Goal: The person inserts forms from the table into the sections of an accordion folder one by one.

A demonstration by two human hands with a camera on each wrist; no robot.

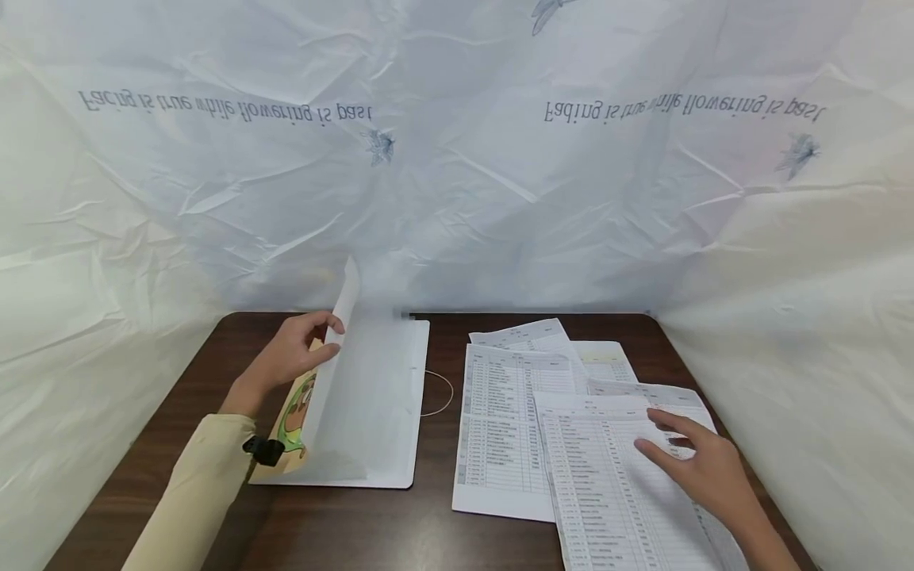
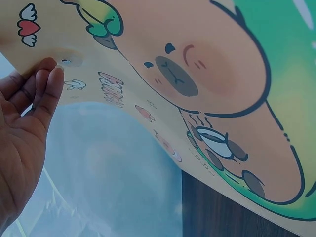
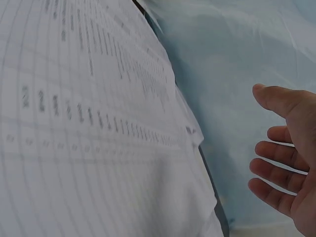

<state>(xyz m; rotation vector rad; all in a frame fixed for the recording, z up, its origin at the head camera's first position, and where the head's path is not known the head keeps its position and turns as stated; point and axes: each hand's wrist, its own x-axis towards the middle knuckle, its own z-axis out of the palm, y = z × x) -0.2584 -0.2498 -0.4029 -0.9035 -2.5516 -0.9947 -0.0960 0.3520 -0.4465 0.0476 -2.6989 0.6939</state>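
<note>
Head view, so looking at a white folder [image 1: 389,444] lying opened on the left of the dark table [image 1: 343,531], with its cartoon cover [image 1: 296,412] pinched up between thumb and fingers of the left hand [image 1: 293,349]. Probably worth holding that flap upright by its edge, without bending it. As for the right hand [image 1: 703,468], loosely spread above the printed sheets [image 1: 600,476] and gripping nothing, best to square up that messy overlap before lifting anything.

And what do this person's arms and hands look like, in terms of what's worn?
The left arm wears a pale cream-yellow sleeve, with a small black device at its cuff. The left hand and right hand are both ungloved. No sleeve shows on the visible part of the right forearm.
</note>
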